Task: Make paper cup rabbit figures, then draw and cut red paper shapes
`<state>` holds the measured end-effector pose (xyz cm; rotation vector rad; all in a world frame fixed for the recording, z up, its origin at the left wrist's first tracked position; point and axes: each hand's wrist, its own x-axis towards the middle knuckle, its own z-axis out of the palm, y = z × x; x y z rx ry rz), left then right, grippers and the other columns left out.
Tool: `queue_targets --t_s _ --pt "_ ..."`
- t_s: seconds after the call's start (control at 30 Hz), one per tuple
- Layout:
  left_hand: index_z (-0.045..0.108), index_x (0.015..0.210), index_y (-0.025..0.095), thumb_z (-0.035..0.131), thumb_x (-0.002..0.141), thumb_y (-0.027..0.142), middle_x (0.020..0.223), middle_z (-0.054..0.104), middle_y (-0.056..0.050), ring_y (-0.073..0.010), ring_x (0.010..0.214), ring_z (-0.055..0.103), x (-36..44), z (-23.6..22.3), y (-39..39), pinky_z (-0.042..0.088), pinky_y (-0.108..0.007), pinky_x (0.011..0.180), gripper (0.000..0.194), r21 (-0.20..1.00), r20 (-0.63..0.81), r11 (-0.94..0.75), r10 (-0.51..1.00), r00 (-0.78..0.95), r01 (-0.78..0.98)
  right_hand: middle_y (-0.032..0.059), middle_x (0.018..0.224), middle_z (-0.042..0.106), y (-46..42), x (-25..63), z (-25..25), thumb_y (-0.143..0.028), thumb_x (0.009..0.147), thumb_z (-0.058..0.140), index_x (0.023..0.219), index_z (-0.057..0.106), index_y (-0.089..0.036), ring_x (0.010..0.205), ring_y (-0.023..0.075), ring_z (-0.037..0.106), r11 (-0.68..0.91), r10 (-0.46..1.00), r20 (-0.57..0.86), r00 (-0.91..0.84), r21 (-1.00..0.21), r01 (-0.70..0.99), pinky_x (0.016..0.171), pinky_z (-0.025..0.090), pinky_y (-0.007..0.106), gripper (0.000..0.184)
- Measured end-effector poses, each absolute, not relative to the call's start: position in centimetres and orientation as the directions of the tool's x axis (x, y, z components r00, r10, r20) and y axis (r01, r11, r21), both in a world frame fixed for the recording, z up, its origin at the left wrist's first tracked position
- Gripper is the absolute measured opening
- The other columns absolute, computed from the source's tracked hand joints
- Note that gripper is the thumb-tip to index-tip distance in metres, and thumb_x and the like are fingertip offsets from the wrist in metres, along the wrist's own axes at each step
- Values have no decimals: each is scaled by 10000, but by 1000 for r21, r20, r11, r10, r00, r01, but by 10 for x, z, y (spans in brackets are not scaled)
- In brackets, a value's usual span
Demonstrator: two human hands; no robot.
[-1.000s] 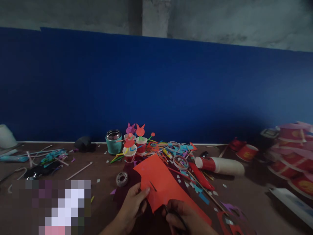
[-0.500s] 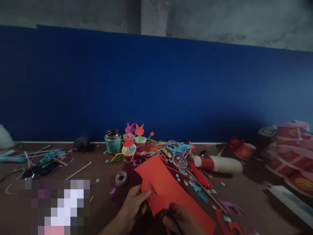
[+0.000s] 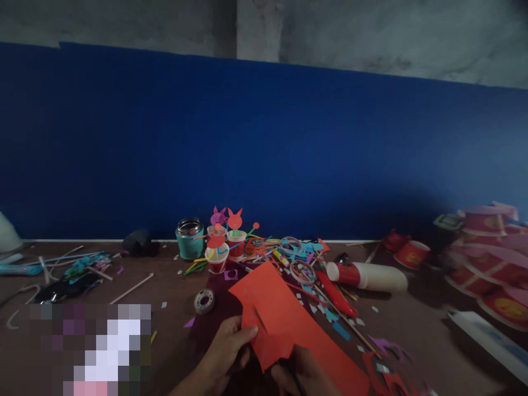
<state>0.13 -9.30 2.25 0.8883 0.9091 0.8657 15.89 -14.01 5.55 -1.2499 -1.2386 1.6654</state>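
A long sheet of red-orange paper (image 3: pixel 289 308) slants across the front middle of the table, with a cut slit near its left side. My left hand (image 3: pixel 233 346) pinches the paper's left edge, thumb on top. At the lower edge of the sheet, my right hand (image 3: pixel 303 371) is closed around dark-handled scissors (image 3: pixel 297 384), mostly hidden by the fingers. The scissor blades meet the paper's lower edge. Just left of the sheet lies a roll of tape (image 3: pixel 204 301). Behind it stand paper cups (image 3: pixel 216 258) with paper animal heads and coloured straws.
A teal metal jar (image 3: pixel 190 239) stands at the back. Right of centre lie paper scraps (image 3: pixel 305 250), a red-and-white tube of cups (image 3: pixel 367 276) and a red marker-like object (image 3: pixel 337 296). Stacked red cups (image 3: pixel 495 258) are at the far right. Blue straws and scraps (image 3: pixel 86 264) lie left.
The paper and both hands have shifted slightly to the right. My right hand has turned a little at the paper's lower edge, and its grip stays closed.
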Motion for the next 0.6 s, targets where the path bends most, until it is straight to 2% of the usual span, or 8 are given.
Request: queue_targets --t_s 0.1,0.17,0.3,0.43,0.53,0.6 --pt "603 704 120 689 634 484 520 542 22 -19 309 319 0 26 -93 140 -169 314 381 896 -311 385 899 307 -220 -54 509 491 -140 158 56 -338 647 675 790 650 -150 426 46 378 -298 917 -300 -263 -953 49 409 260 154 237" --pt "575 677 145 674 646 505 479 481 58 -33 339 338 -2 30 -92 175 -159 328 374 885 -347 391 916 200 -255 -68 459 448 -140 160 56 -273 647 661 704 636 -155 409 44 363 -292 915 -309 -261 -951 101 398 237 154 134" --pt "519 617 171 737 564 497 436 388 101 -31 361 310 -5 32 -85 169 -147 346 396 883 -359 342 933 5 -323 -65 450 456 -140 165 51 -262 630 663 660 635 -163 407 49 369 -254 923 -285 -259 -956 147 419 279 173 108" --pt "449 509 177 754 499 548 353 343 106 -17 309 239 -5 29 -83 119 -163 336 480 905 -322 307 947 0 -294 -38 473 515 -141 169 47 -308 622 668 683 658 -168 424 74 416 -288 913 -332 -237 -936 201 423 291 198 154" --pt "435 502 185 748 504 571 300 311 109 -19 284 209 -5 27 -85 71 -169 332 497 888 -363 351 932 15 -296 -26 508 549 -140 171 47 -303 609 674 723 663 -165 452 86 456 -291 914 -335 -231 -935 203 427 298 197 180" --pt "453 523 188 751 528 552 288 320 107 -26 281 223 -5 28 -87 101 -165 326 471 856 -394 390 917 61 -340 -31 531 555 -139 173 47 -275 595 673 749 659 -162 478 85 474 -283 912 -327 -248 -938 199 447 321 186 191"
